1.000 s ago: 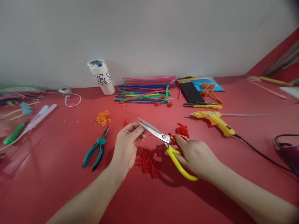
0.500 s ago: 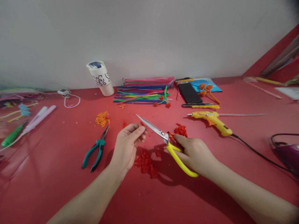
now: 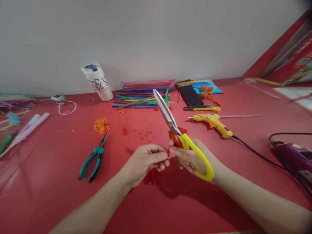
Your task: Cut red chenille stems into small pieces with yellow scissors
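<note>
My right hand [image 3: 188, 157] grips yellow-handled scissors [image 3: 181, 135], whose blades are closed and point up and away towards the wall. My left hand [image 3: 146, 162] is closed in a pinch and meets the right hand's fingertips on a small red piece [image 3: 168, 152]. Under my left hand lies a pile of red cut pieces [image 3: 151, 176], mostly hidden. A few red crumbs [image 3: 125, 131] lie further back on the red table [image 3: 60, 201].
Teal pliers [image 3: 94, 157] lie left of my hands, an orange crumb pile [image 3: 100, 125] behind them. A yellow glue gun [image 3: 213, 122] with a black cord, coloured sticks [image 3: 143, 97], a phone [image 3: 190, 95], a white cup [image 3: 97, 81] and a purple device [image 3: 292, 156] stand around.
My right hand swung the scissors from lying low and pointing left to pointing up and away. My left hand came back towards the right hand, and the two now pinch together.
</note>
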A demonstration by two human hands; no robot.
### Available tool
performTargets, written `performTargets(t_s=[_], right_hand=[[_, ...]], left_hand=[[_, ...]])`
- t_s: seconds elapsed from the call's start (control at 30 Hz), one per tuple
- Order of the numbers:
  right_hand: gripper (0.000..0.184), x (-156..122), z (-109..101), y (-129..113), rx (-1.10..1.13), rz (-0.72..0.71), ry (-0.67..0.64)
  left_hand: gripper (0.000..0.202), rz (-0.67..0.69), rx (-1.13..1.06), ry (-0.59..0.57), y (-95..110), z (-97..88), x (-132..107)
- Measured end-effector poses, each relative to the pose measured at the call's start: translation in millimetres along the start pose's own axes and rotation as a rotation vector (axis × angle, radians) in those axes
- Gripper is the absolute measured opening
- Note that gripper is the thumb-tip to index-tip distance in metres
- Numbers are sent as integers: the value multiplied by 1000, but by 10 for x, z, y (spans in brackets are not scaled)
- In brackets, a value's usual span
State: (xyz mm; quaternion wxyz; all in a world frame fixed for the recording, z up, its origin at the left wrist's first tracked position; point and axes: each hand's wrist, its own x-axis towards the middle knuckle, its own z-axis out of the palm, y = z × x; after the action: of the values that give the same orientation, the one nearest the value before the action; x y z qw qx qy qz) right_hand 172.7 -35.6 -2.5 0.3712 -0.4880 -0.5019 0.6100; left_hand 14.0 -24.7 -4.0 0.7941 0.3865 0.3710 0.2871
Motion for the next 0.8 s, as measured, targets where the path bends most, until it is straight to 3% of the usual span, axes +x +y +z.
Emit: performTargets(t_s=[0.33,0.57,0.67,0.8], right_hand=[[5,-51,-10,-25,-120,33,3],[12,-43,8,-70,-286,-7,52],[23,-31,-52,-52,-460,-130,79],[32,-33,-129,5,-908,-193,136]], left_hand=[[11,41,97,95,-26,25,25],[11,124,212,183,-40,59,24],[8,192,132,236,-27,14,40],[8,310,-94,365,17,-88,73]])
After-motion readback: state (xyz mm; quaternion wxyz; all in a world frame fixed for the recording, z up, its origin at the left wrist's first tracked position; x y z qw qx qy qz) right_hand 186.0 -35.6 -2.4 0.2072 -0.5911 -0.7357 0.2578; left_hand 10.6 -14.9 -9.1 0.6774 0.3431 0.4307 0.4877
